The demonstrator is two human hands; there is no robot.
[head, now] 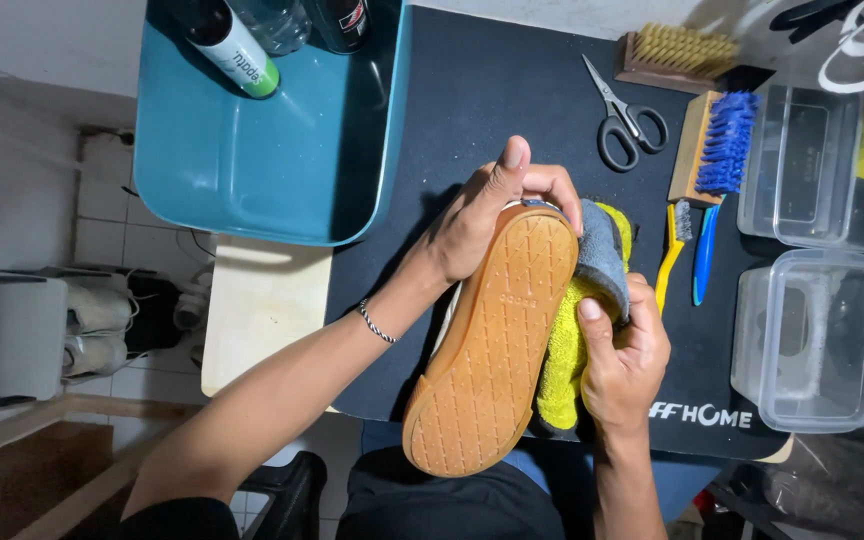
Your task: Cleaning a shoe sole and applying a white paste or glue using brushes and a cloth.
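Bench mat (512, 100), black, flat | basin (282, 170), teal plastic, far-left corner | shoe (497, 350), ribbed gum sole up, near edge; left hand (482, 215) fingers wrapped round toe: best held steady | cloth (577, 330), yellow-grey pile; right hand (627, 365) fingers pinching it against sole's side: firm, short strokes | brush (714, 145), blue bristles, right.

Left hand (487, 215) is gripping the shoe (492, 345) at its toe end, tan sole facing up at us. Right hand (624, 360) is pressing a yellow-and-grey cloth (592, 290) against the shoe's side. Over on the black mat (512, 100), scissors (624, 115), a blue brush (714, 145) and two small brushes (687, 250) are lying beside clear tubs (812, 340); a teal basin (252, 160) is sitting on the left.
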